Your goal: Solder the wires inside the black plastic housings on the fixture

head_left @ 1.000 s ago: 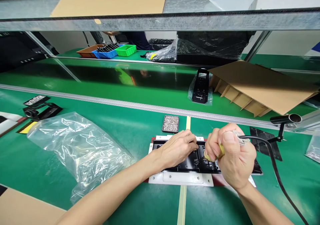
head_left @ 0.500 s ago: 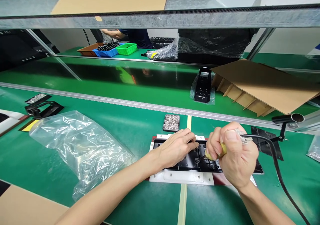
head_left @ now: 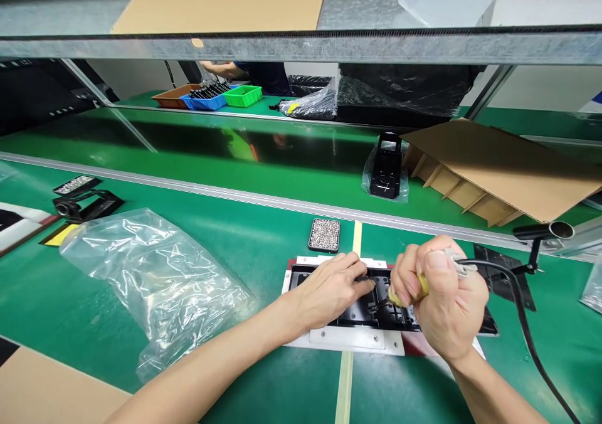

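Observation:
A long black plastic housing point(head_left: 357, 314) lies open side up in a white fixture point(head_left: 345, 339). Over its middle is my left hand point(head_left: 332, 289), fingers bent together and fingertips down inside the housing; whatever they pinch there is hidden. My right hand point(head_left: 444, 298) is wrapped in a fist round a soldering iron point(head_left: 423, 286) with a yellow handle. The iron slants down to the left, its tip inside the housing close to my left fingertips. A black cable point(head_left: 520, 302) runs from its rear end to the lower right.
Behind the fixture sits a small tray of shiny screws point(head_left: 324, 234). A clear plastic bag point(head_left: 155, 280) covers the left. A metal tube holder point(head_left: 545, 231) stands at right. Beyond are a cardboard divider point(head_left: 498, 167), another black housing point(head_left: 387, 167) and coloured bins point(head_left: 243, 96). A shelf edge point(head_left: 301, 49) crosses above.
The whole view has shifted slightly downward in the picture. Both hands keep nearly the same place on the housing, with the iron's tip still inside it.

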Demonstrator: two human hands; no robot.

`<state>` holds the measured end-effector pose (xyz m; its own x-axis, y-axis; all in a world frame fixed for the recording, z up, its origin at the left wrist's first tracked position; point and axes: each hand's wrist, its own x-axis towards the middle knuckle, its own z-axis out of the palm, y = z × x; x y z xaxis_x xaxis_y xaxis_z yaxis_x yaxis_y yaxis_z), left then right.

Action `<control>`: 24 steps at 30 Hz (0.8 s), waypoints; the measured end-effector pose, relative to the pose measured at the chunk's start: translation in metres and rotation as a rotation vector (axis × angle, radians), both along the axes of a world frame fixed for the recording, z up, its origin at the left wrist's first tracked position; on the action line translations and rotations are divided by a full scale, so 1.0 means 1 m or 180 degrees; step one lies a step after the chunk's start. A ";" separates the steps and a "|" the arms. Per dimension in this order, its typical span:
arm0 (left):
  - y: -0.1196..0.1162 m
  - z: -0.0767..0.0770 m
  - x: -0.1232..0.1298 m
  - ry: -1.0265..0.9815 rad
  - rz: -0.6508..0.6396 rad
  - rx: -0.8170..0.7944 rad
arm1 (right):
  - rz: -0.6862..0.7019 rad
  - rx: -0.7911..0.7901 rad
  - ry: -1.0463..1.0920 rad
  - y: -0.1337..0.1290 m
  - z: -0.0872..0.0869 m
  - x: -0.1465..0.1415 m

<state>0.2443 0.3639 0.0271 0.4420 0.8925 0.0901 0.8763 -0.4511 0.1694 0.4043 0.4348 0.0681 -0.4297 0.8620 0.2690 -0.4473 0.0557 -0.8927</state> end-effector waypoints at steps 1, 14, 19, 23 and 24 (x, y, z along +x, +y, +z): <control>0.000 0.001 0.000 0.0007 0.0003 0.0001 | -0.0006 0.0025 0.0004 0.000 0.000 0.000; -0.003 -0.002 -0.014 -0.0457 0.0450 0.0424 | -0.0006 -0.0034 -0.0011 -0.001 -0.011 0.005; 0.009 -0.013 -0.058 -0.0769 0.1543 0.0494 | 0.0073 -0.0025 -0.0037 0.001 -0.022 0.005; 0.017 -0.027 -0.095 -0.0844 0.1878 -0.0079 | 0.0113 0.0000 -0.0004 0.002 -0.022 0.004; 0.018 -0.031 -0.100 -0.0832 0.1857 -0.0157 | 0.0110 0.0001 -0.0009 0.002 -0.021 0.003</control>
<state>0.1445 0.3820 -0.0040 -0.1487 0.9855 0.0819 0.9024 0.1014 0.4189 0.4078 0.4367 0.0466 -0.4600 0.8464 0.2682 -0.4465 0.0406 -0.8939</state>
